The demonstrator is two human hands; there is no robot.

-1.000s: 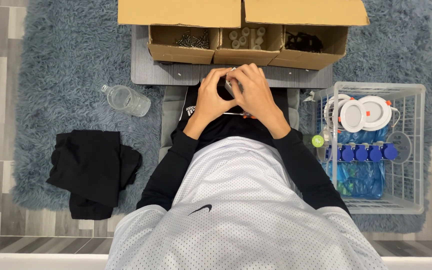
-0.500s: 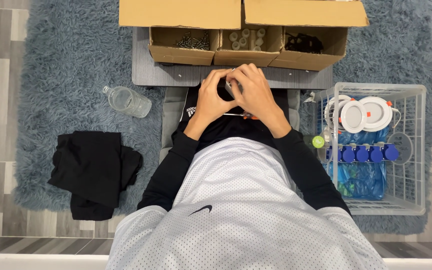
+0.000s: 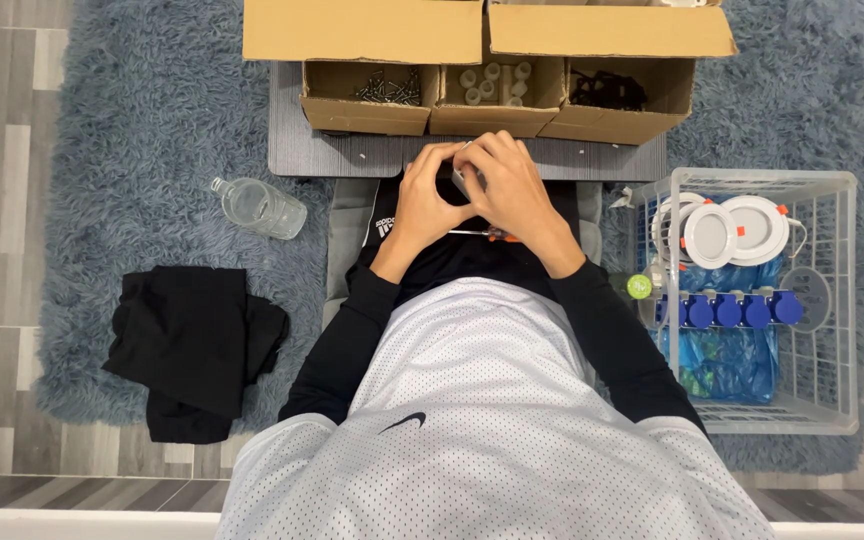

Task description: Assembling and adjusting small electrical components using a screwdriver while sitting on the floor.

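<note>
Cupping a small grey part between both hands at frame centre, just below the grey board; part mostly hidden, kind can't be told. Left hand curled, fingers closed round part's left side; right hand curled over top and right, fingertips touching left's. Thin tool w/ orange handle lying on black lap just under hands, only partly seen. Above, on board, row of 3 open cardboard boxes: screws at left, white cylinders in mid, black bits at right. Clear plastic bottle on its side on blue rug, left of centre. Black cloth lower left. White wire basket at right w/ round white lamps, blue caps.
</note>
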